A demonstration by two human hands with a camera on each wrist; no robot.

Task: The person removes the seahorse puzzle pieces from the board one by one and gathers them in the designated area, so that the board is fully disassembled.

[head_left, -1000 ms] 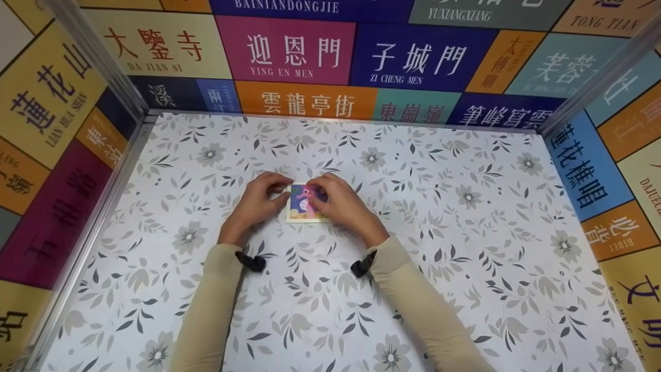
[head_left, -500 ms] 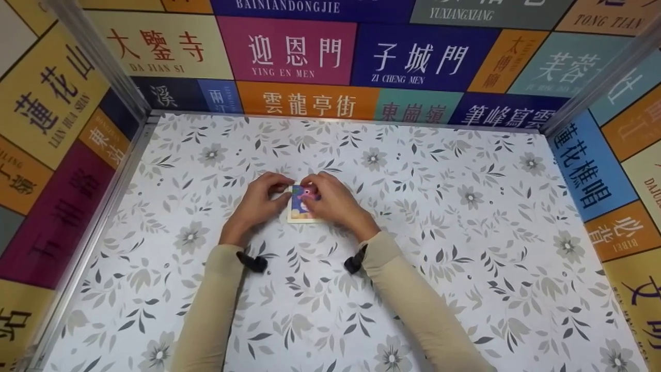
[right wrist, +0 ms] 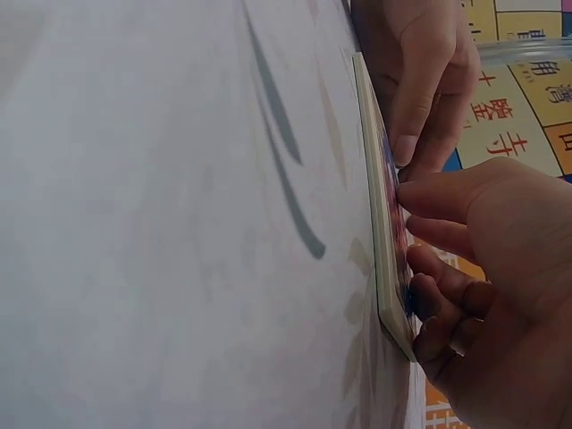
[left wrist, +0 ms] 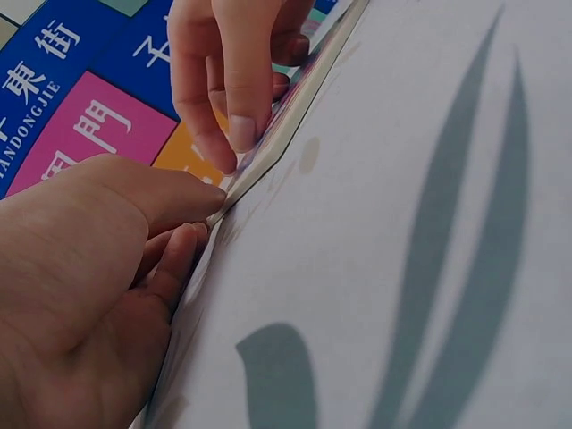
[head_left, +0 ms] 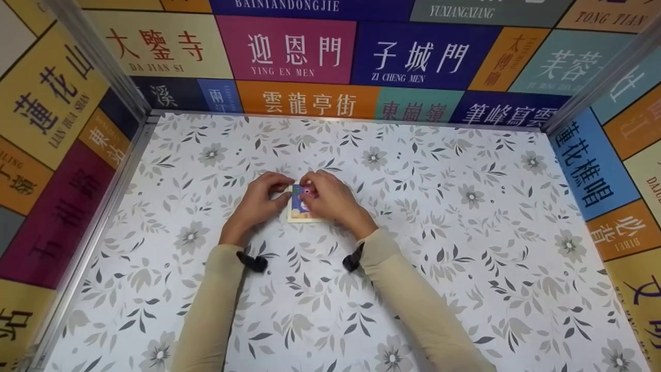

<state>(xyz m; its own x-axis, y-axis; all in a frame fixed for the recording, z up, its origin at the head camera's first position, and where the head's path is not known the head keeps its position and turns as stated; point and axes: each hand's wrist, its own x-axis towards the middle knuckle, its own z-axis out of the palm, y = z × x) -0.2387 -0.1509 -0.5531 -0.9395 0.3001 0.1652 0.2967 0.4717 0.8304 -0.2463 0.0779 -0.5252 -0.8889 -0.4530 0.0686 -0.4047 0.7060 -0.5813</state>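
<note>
A small square picture board [head_left: 298,211] with a pale border lies flat on the table, a pink seahorse on blue partly showing. Its pale edge [left wrist: 284,150] appears thin in the left wrist view. My left hand [head_left: 262,200] holds the board's left side between thumb and fingers. Over the right part of the board, my right hand [head_left: 334,198] covers much of the picture. In the right wrist view its thumb and forefinger touch the picture, while the other fingers [right wrist: 431,299] curl by the board's edge. Whether they pinch a separate piece is hidden.
A white cloth [head_left: 454,248] with grey flowers and leaves covers the table. Panels of coloured signs [head_left: 294,51] rise along the back and both sides, joined by clear corner strips. A black strap [head_left: 253,262] sits at each wrist.
My right hand has shifted left across the board and now hides more of the seahorse. The left hand and the board stay in nearly the same place.
</note>
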